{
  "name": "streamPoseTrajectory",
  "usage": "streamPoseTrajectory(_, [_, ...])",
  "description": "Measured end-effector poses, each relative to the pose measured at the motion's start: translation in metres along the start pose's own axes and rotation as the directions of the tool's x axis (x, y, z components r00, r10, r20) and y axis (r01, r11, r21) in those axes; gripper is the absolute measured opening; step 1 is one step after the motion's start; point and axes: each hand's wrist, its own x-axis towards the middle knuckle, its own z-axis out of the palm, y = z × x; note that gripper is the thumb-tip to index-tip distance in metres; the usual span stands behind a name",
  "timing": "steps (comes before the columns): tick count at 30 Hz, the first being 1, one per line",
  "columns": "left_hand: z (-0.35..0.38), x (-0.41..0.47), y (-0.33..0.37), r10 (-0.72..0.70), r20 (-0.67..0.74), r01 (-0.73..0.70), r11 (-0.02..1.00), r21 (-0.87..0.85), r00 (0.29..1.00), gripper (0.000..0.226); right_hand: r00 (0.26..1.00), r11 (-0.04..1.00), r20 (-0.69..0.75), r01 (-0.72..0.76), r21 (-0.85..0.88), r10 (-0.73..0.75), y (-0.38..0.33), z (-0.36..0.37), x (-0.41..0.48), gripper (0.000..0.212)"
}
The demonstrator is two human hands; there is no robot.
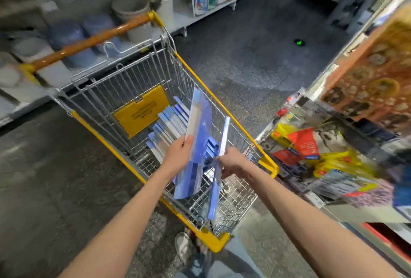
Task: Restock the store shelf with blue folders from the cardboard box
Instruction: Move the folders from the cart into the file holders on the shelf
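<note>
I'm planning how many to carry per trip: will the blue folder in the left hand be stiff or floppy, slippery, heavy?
Likely fairly stiff: the blue folder, gripped by the left hand at one edge, looks flat without visible droop. Its glossy sheen suggests a slippery surface, so stacked ones might slide. Probably light, since one hand holds it.

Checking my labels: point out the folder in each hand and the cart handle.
Left-hand folder [201, 139]: head view, middle of its cover.
Right-hand folder [215, 191]: head view, lower half.
Cart handle [93, 41]: head view, orange bar's middle.
</note>
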Motion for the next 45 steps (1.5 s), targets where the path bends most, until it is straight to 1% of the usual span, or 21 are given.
streamPoseTrajectory(4, [0.006, -0.002, 0.007, 0.028, 0.046, -0.029, 1.0, 0.008, 0.999, 0.033, 0.994, 0.987, -0.032, 0.101, -0.128, -0.106, -0.033, -0.005, -0.026, 0.017])
streamPoseTrajectory(6, [0.007, -0.006, 0.01, -0.001, 0.093, 0.005, 0.999, -0.044, 0.996, 0.029, 0.986, 0.98, -0.036, 0.159, -0.123, -0.165, -0.043, -0.007, -0.033, 0.015])
streamPoseTrajectory(9, [0.007, -0.01, 0.01, -0.049, 0.155, 0.068, 0.991, -0.117, 0.987, 0.016, 0.97, 0.965, -0.007, 0.242, -0.101, -0.244, -0.051, -0.008, -0.037, 0.015])
streamPoseTrajectory(11, [0.005, -0.009, 0.008, -0.061, 0.193, 0.095, 0.98, -0.172, 0.979, 0.022, 0.956, 0.95, 0.019, 0.292, -0.111, -0.291, -0.055, -0.006, -0.037, 0.024])
streamPoseTrajectory(13, [0.003, -0.008, 0.005, -0.06, 0.228, 0.11, 0.971, -0.214, 0.972, 0.034, 0.945, 0.94, 0.043, 0.326, -0.102, -0.323, -0.057, -0.005, -0.039, 0.022])
streamPoseTrajectory(15, [-0.003, -0.011, 0.005, -0.061, 0.25, 0.124, 0.961, -0.247, 0.966, 0.039, 0.941, 0.939, 0.054, 0.337, -0.071, -0.334, -0.058, -0.004, -0.042, 0.019])
streamPoseTrajectory(18, [-0.009, -0.015, 0.009, -0.064, 0.286, 0.134, 0.963, -0.234, 0.956, 0.039, 0.938, 0.94, 0.067, 0.34, -0.008, -0.339, -0.056, -0.006, -0.043, 0.02])
streamPoseTrajectory(21, [-0.011, -0.021, 0.012, -0.034, 0.312, 0.127, 0.951, -0.283, 0.95, 0.037, 0.929, 0.935, 0.11, 0.352, 0.03, -0.353, -0.053, -0.008, -0.041, 0.023])
streamPoseTrajectory(25, [-0.014, -0.028, 0.017, -0.013, 0.322, 0.116, 0.947, -0.301, 0.947, 0.037, 0.931, 0.935, 0.096, 0.346, 0.077, -0.352, -0.053, -0.009, -0.042, 0.029])
streamPoseTrajectory(28, [-0.014, -0.027, 0.019, -0.019, 0.359, 0.127, 0.952, -0.279, 0.933, 0.036, 0.952, 0.949, -0.022, 0.305, 0.079, -0.304, -0.058, -0.008, -0.047, 0.052])
streamPoseTrajectory(31, [-0.011, -0.028, 0.029, 0.0, 0.439, 0.114, 0.966, -0.233, 0.899, 0.035, 0.937, 0.95, -0.178, 0.311, 0.038, -0.3, -0.066, -0.01, -0.056, 0.071])
streamPoseTrajectory(32, [-0.01, -0.027, 0.033, 0.005, 0.457, 0.098, 0.974, -0.202, 0.889, 0.037, 0.926, 0.95, -0.233, 0.311, 0.022, -0.297, -0.07, -0.011, -0.059, 0.073])
streamPoseTrajectory(33, [-0.008, -0.026, 0.037, 0.014, 0.475, 0.079, 0.981, -0.175, 0.88, 0.043, 0.906, 0.951, -0.295, 0.308, -0.036, -0.305, -0.073, -0.012, -0.062, 0.071])
streamPoseTrajectory(35, [-0.006, -0.02, 0.041, 0.037, 0.528, 0.039, 0.99, -0.133, 0.849, 0.067, 0.846, 0.925, -0.389, 0.282, -0.254, -0.365, -0.076, -0.021, -0.064, 0.063])
streamPoseTrajectory(37, [-0.006, -0.017, 0.047, 0.056, 0.565, -0.003, 0.996, -0.095, 0.823, 0.094, 0.806, 0.88, -0.405, 0.278, -0.386, -0.432, -0.08, -0.032, -0.071, 0.051])
streamPoseTrajectory(38, [-0.008, -0.017, 0.049, 0.066, 0.577, -0.027, 0.997, -0.075, 0.814, 0.101, 0.798, 0.86, -0.387, 0.296, -0.415, -0.462, -0.081, -0.038, -0.074, 0.049])
streamPoseTrajectory(40, [-0.014, -0.018, 0.058, 0.082, 0.569, -0.048, 0.996, -0.074, 0.818, 0.099, 0.795, 0.82, -0.332, 0.328, -0.469, -0.508, -0.086, -0.052, -0.081, 0.051])
streamPoseTrajectory(42, [-0.022, -0.019, 0.066, 0.079, 0.486, -0.044, 0.996, -0.083, 0.871, 0.082, 0.786, 0.787, -0.295, 0.355, -0.505, -0.544, -0.089, -0.068, -0.091, 0.055])
streamPoseTrajectory(43, [-0.026, -0.018, 0.069, 0.084, 0.389, -0.049, 0.994, -0.1, 0.917, 0.069, 0.774, 0.778, -0.294, 0.372, -0.506, -0.561, -0.09, -0.076, -0.098, 0.057])
streamPoseTrajectory(44, [-0.03, -0.019, 0.076, 0.097, 0.255, -0.073, 0.992, -0.102, 0.962, 0.057, 0.756, 0.776, -0.302, 0.401, -0.486, -0.58, -0.09, -0.085, -0.109, 0.059])
streamPoseTrajectory(45, [-0.031, -0.021, 0.082, 0.107, 0.104, -0.095, 0.989, -0.113, 0.989, 0.048, 0.748, 0.785, -0.309, 0.432, -0.445, -0.587, -0.089, -0.092, -0.114, 0.06])
